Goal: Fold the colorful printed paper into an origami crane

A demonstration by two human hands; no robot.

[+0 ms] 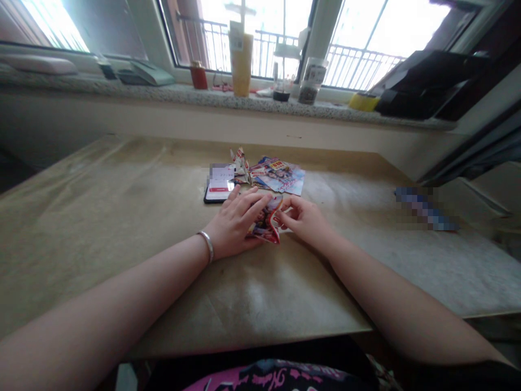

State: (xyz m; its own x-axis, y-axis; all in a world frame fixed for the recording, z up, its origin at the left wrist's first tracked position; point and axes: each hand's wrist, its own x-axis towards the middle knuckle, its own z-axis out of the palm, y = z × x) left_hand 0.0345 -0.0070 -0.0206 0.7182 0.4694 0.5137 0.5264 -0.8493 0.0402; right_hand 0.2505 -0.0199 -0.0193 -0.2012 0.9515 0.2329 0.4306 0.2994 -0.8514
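A small printed packet (264, 224) in red, white and purple lies on the table in front of me. My left hand (235, 220), with a silver bangle (207, 247) at the wrist, rests flat over the packet's left part, fingers stretched out and slightly apart. At the packet's right edge, my right hand (302, 217) pinches with thumb and bent forefinger. Something whitish shows beneath those fingers, too blurred to name. Just beyond my left fingertips lies a phone (217, 187) with a lit screen.
Crumpled wrappers (241, 165) and printed cards or flat packets (283, 176) lie behind my hands. A blurred, dark bluish strip (427, 209) is at the table's right. Bottles, a red-capped jar (198, 75), a yellow tape roll (363, 102) and a black object (423, 87) stand along the windowsill.
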